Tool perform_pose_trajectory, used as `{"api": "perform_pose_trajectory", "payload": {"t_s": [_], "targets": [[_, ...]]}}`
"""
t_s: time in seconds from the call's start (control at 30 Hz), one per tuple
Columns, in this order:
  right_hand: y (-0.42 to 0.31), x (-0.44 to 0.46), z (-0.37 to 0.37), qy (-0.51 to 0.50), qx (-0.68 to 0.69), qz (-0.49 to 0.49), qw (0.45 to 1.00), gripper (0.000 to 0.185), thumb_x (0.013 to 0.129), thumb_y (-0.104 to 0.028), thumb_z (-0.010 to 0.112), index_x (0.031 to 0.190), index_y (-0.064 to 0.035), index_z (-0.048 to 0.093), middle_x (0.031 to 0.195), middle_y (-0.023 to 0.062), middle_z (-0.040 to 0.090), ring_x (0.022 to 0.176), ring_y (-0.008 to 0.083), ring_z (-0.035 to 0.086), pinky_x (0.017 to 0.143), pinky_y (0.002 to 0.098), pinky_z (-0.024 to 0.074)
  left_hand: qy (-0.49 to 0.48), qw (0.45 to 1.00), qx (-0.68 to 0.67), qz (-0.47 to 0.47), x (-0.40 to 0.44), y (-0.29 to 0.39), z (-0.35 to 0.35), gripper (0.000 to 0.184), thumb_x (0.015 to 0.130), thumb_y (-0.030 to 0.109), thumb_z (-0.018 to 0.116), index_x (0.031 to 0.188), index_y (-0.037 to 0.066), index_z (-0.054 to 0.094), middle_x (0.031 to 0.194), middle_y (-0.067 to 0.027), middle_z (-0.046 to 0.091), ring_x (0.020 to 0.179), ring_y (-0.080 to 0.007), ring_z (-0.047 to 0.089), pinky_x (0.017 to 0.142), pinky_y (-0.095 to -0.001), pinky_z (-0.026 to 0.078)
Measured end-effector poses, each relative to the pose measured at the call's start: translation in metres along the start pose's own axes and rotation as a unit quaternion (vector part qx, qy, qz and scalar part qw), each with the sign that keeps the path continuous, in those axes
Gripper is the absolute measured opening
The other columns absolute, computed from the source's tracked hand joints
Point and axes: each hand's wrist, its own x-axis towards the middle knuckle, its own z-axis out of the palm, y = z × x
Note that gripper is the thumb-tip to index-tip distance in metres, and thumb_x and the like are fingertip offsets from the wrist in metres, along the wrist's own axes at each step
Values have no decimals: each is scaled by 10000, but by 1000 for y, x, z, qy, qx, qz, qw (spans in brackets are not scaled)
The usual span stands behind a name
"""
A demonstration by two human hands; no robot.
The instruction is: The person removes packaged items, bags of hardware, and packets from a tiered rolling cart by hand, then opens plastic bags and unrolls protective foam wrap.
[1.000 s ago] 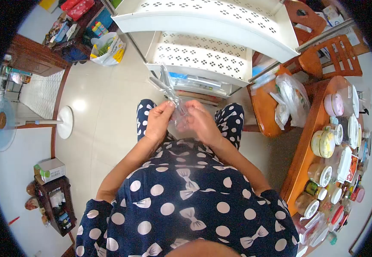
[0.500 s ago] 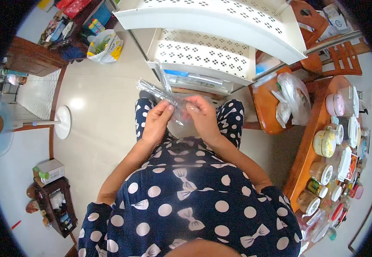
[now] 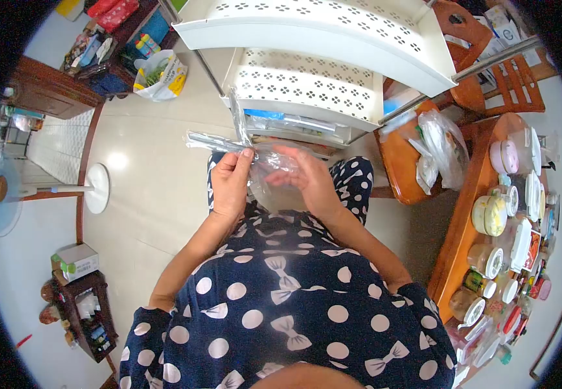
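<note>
Clear plastic wrap (image 3: 274, 162) is held in both hands (image 3: 230, 183) near the rack edge (image 3: 332, 115), open floor (image 3: 148, 188) leftward.

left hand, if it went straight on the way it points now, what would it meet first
Beyond the clear plastic packet it grips, the left hand would probably meet the white rack first, likely at a lower level; depth is unclear in this single view.
</note>
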Motion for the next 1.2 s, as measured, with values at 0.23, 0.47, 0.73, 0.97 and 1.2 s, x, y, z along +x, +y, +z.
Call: {"api": "perform_pose_trajectory", "payload": {"t_s": [0.23,0.47,0.73,0.97,1.2], "targets": [[8,7,-5,-14,-132,-9,991,279,951,-143,480,1125,69,533,904,140,647,718,170,640,639,256,503,-10,997,53,63,-1,0,-3,220,905,185,613,743,37,624,644,74,473,617,-24,369,548,-194,311],[19,11,-6,34,-227,-55,972,222,943,-166,471,976,25,578,769,98,645,591,128,618,526,248,491,-15,993,78,82,-4,-9,1,176,922,151,574,900,-2,659,748,42,497,690,-44,401,620,-207,350],[27,-5,13,5,-151,8,989,249,952,-186,440,1095,1,518,844,82,599,628,153,621,559,272,543,-11,960,196,199,-8,-14,9,233,952,149,501,978,-19,660,898,-31,583,831,-104,505,760,-236,409],[22,-2,12,57,77,81,992,263,963,-190,453,1147,-6,495,971,86,577,854,164,593,699,298,523,-58,938,256,228,-9,-8,6,167,922,73,519,918,-36,645,795,-52,527,774,-140,498,720,-253,408],[10,2,-16,79,-32,33,996,267,905,-107,533,1152,-6,540,934,49,594,758,119,586,643,252,504,-85,955,217,185,-5,0,8,139,878,55,571,957,-18,658,847,-71,586,744,-135,522,675,-245,427]]}}
